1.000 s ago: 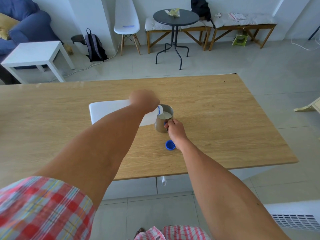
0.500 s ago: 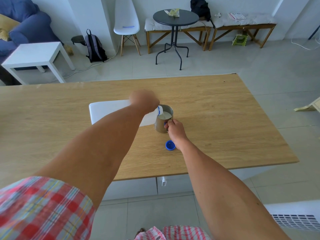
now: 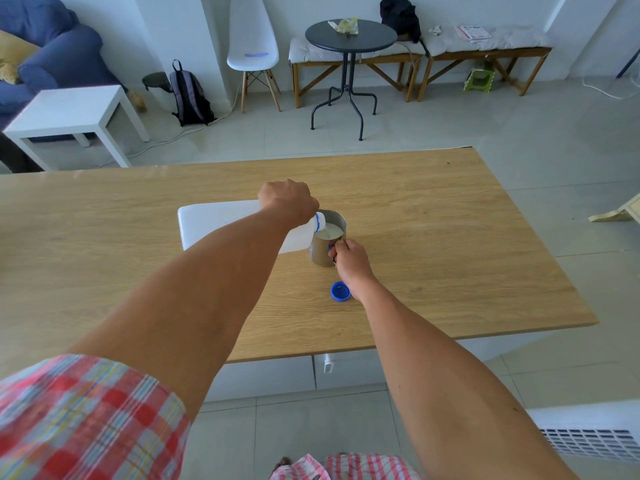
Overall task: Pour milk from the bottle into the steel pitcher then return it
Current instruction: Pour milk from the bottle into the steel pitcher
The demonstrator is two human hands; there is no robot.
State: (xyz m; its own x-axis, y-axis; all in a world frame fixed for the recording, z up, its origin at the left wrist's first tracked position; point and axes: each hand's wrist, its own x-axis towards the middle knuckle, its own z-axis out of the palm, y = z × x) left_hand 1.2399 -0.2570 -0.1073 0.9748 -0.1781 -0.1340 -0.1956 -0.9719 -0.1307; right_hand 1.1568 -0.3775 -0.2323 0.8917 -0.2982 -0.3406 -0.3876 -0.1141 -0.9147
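Frame centre: one bottle (image 3: pixel 221 225) tipped, left hand (image 3: pixel 289 202) curled around it; one pitcher (image 3: pixel 327 242), right hand (image 3: pixel 351 263) pinching handle; one cap (image 3: pixel 340 291) below.

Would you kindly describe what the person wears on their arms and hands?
The left hand and right hand are bare: no gloves, rings or watch visible. Both forearms are uncovered. A red, pink and grey checked sleeve covers the left upper arm.
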